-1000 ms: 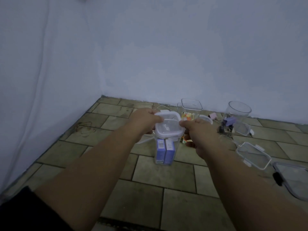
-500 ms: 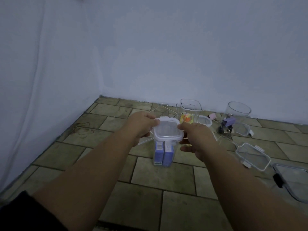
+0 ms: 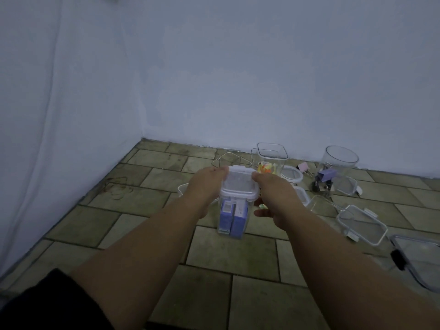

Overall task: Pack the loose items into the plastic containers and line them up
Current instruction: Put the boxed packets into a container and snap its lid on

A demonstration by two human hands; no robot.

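Observation:
A tall clear container with two blue-purple boxes inside stands on the tiled floor in front of me. A white-rimmed lid sits on its top. My left hand grips the lid's left edge and my right hand grips its right edge. Behind stand a clear square container with colourful small items, a round clear container, and another faint clear one. Purple and pink binder clips lie near the round container.
Loose lids lie to the right: a round one, a square one, a rectangular white-rimmed one and a larger grey one at the frame's edge. White walls close the corner at left and behind.
The lid has come down from a tilted hold onto the top of the container with the blue boxes. Both hands stayed at its edges.

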